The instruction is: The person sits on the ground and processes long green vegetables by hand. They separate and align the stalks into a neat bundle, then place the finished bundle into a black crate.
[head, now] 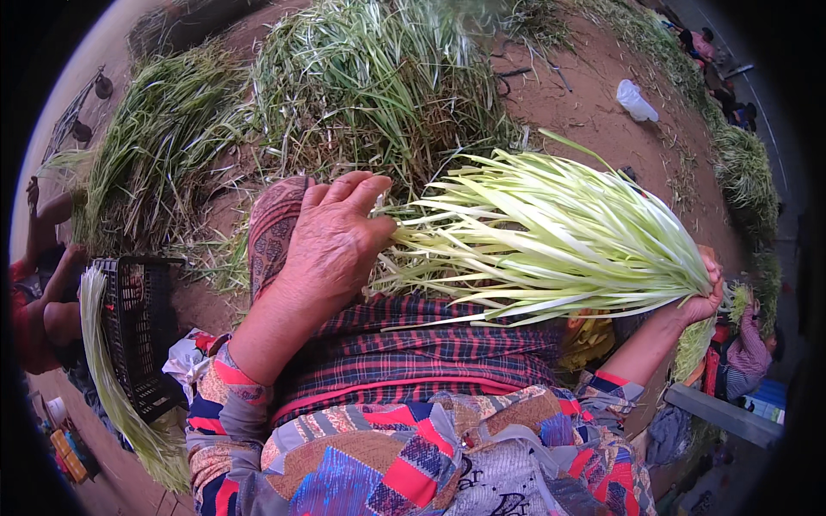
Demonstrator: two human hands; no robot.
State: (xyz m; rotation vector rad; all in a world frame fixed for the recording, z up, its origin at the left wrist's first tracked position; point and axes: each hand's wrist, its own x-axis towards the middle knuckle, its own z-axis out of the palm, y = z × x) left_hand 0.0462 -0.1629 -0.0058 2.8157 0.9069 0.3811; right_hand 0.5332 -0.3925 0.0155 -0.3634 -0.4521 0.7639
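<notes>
A fanned bunch of long, pale green and white leaves (568, 238), probably blanched chives, spreads across the view above my lap. At its white base on the right, my right hand (706, 284) is closed around the stems. My left hand (345, 229) is at the yellowish leaf tips on the other side, back of the hand up, with thumb and fingers bent together over a few tips. Its fingertips are partly hidden. Beneath lies the dark plaid cloth (413, 348) over my lap.
Large heaps of cut green leaves (381, 84) lie ahead on reddish soil. A black plastic crate (139, 335) with a pale bunch (106, 367) against it stands at left, beside a person in red (32, 322). A white plastic bag (637, 101) lies at upper right; another person (748, 355) sits at far right.
</notes>
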